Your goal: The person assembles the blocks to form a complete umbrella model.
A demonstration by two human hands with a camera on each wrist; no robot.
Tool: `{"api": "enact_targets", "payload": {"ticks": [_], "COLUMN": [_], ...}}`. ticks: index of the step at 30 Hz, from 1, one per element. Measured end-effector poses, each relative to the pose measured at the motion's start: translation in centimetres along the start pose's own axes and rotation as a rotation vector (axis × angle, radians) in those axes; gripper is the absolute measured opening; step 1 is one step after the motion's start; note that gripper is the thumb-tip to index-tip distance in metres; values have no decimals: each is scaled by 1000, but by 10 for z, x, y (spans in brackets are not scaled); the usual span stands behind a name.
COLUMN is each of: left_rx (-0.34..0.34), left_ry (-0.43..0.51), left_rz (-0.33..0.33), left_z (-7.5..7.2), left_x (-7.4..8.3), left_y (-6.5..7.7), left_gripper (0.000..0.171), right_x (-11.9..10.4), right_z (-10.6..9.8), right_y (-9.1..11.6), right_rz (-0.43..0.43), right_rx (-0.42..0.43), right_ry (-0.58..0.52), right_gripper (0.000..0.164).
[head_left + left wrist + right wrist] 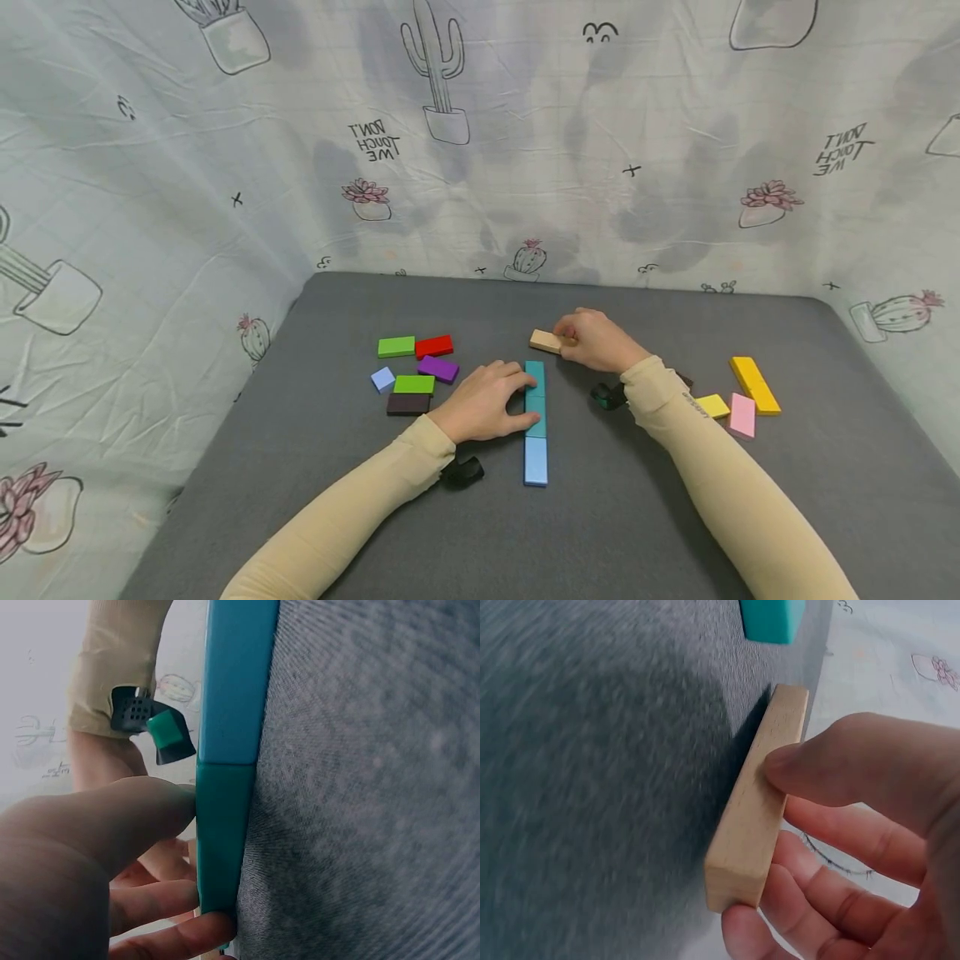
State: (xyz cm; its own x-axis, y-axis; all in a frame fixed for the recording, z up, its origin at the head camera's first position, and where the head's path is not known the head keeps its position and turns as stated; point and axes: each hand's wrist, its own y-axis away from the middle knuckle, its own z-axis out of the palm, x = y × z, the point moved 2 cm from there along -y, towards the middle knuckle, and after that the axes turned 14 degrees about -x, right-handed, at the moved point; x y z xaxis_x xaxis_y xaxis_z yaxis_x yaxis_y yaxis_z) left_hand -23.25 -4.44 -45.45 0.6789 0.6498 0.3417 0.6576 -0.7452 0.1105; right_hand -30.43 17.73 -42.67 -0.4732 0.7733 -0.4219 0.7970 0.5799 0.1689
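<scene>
My left hand [486, 402] lies beside a column of blocks, its thumb and fingertips touching the left side of two teal blocks [536, 406]. A light blue block [536, 462] lies end to end with them on the near side. The left wrist view shows the thumb against the teal block [223, 832], one fingertip [217, 928] at its far end. Behind the column, my right hand [596, 340] pinches a plain wooden block [545, 340] between thumb and fingers. In the right wrist view the wooden block [757, 810] is close to the cloth, near a teal block's end [771, 619].
Left on the grey table [360, 517] lie two green blocks [396, 347], a red [434, 345], a purple [438, 368], a small blue [382, 380] and a dark block [408, 404]. Under and beyond the right forearm are yellow [755, 386] and pink blocks [742, 415].
</scene>
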Motion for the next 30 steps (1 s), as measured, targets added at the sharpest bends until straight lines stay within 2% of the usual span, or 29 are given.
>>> {"api": "enact_targets", "payload": {"ticks": [14,21,30], "left_rx": [1,10,3], "left_ry": [9,-9,-5], "left_rz": [6,10,2], "left_z": [-2,-2,-2], "left_x": [1,2,1], "left_y": [1,1,1], "left_gripper": [47,45,46], "right_x": [-15,-14,-14], "right_z": [11,8,6], "right_y": [-21,-18,-18], "right_rz": [-52,-32,-43], "right_rx": [14,13,-3], "right_ry": [31,5,-7], "right_gripper": [25,30,25]}}
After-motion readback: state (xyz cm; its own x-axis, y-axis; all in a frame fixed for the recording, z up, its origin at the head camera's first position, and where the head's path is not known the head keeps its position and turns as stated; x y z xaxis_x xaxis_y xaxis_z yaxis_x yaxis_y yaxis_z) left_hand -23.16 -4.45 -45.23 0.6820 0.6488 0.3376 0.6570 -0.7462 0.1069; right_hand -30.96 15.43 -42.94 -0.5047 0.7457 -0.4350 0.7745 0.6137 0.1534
